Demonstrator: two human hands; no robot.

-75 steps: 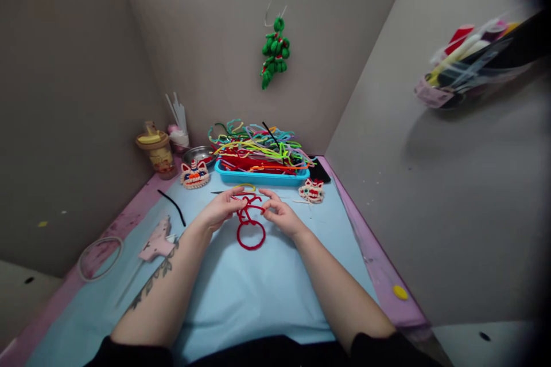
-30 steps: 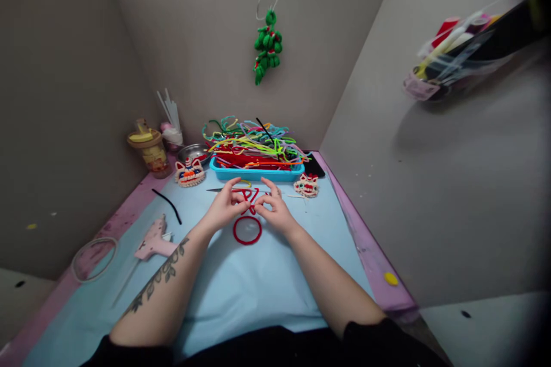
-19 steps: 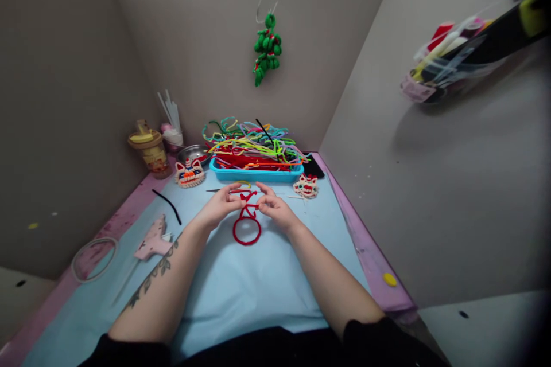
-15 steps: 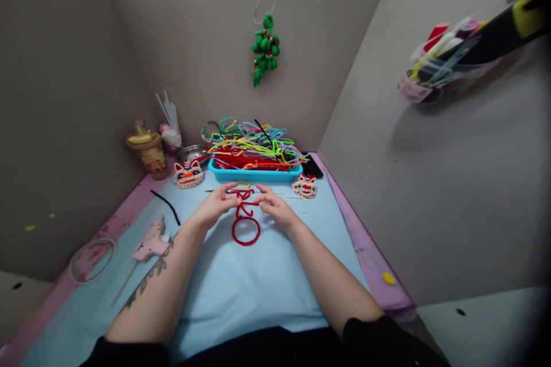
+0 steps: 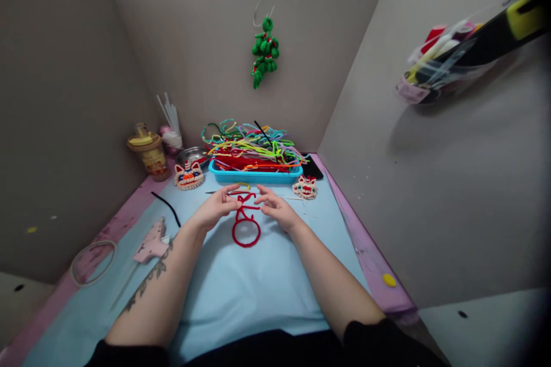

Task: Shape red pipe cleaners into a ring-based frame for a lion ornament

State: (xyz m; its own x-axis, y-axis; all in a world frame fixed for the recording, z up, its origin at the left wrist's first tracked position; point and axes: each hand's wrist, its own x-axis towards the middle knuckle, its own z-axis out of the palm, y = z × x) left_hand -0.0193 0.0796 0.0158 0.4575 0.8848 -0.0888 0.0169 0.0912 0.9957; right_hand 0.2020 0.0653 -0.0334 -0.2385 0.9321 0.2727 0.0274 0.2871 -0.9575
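A red pipe cleaner lies on the light blue mat, bent into a round loop with twisted strands above it. My left hand pinches the upper strands from the left. My right hand pinches them from the right. Both hands rest low on the mat, fingertips almost meeting over the twist.
A turquoise tray heaped with coloured pipe cleaners stands behind the hands. Two small cat-face crafts flank it. A pink glue gun, a black pipe cleaner, a ring, a jar sit left. A green ornament hangs on the wall.
The hands have kept working the twist above the loop, fingers shifting slightly; the loop has stayed in about the same place on the mat. The camera has swayed a little.
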